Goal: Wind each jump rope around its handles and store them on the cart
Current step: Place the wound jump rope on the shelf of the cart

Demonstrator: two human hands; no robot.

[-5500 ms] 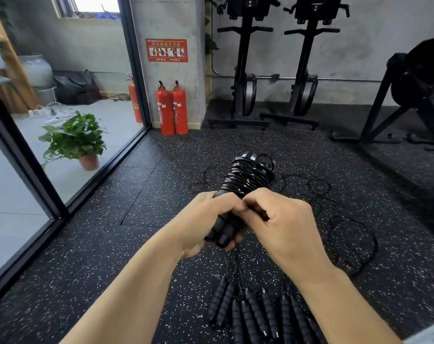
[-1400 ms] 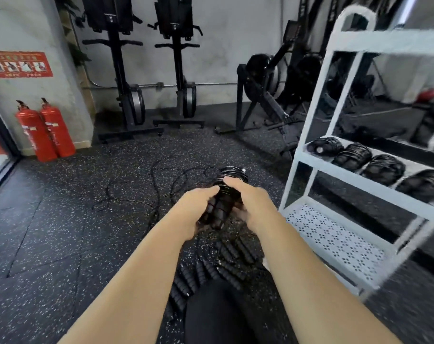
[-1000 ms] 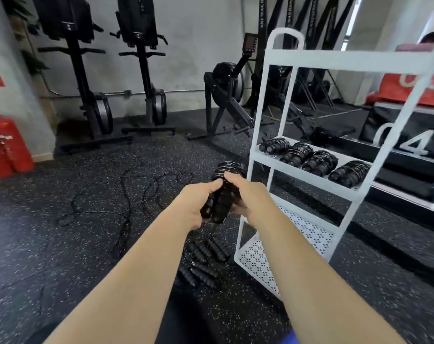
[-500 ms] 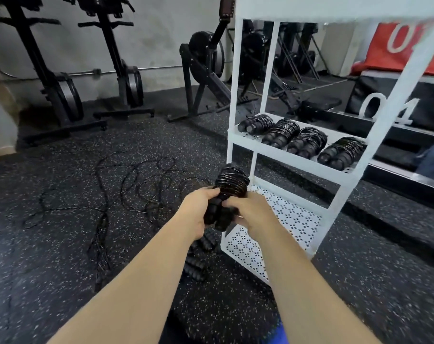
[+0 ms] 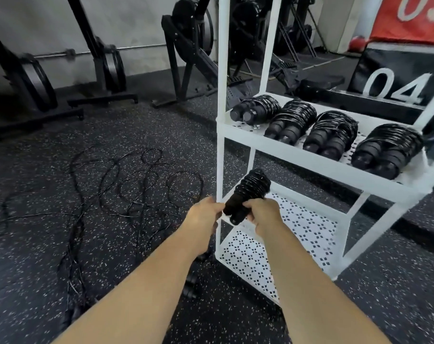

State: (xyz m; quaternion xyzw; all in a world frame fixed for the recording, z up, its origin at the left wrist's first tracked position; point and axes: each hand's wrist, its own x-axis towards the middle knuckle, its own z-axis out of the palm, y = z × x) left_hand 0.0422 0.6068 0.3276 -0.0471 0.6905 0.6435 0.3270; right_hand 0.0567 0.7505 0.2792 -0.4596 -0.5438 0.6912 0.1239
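Both hands hold a wound black jump rope [image 5: 250,192], its cord coiled round the two handles. My left hand [image 5: 203,214] grips the handle ends from the left and my right hand [image 5: 263,212] grips them from the right. The bundle hovers in front of the white cart [image 5: 221,135], at its left front post and just above the perforated bottom shelf [image 5: 298,232]. Several wound ropes [image 5: 332,131] lie side by side on the middle shelf. Loose black ropes [image 5: 126,192] sprawl tangled on the floor to the left.
Some rope handles [image 5: 192,286] lie on the speckled rubber floor under my left forearm. Black rowing machines [image 5: 186,53] stand along the back wall. A black box marked 04 [image 5: 397,85] sits behind the cart.
The view has swung right from the floor pile to the cart and moved closer to it. Both hands kept their grip and carried the wound rope up to the cart's left front post.
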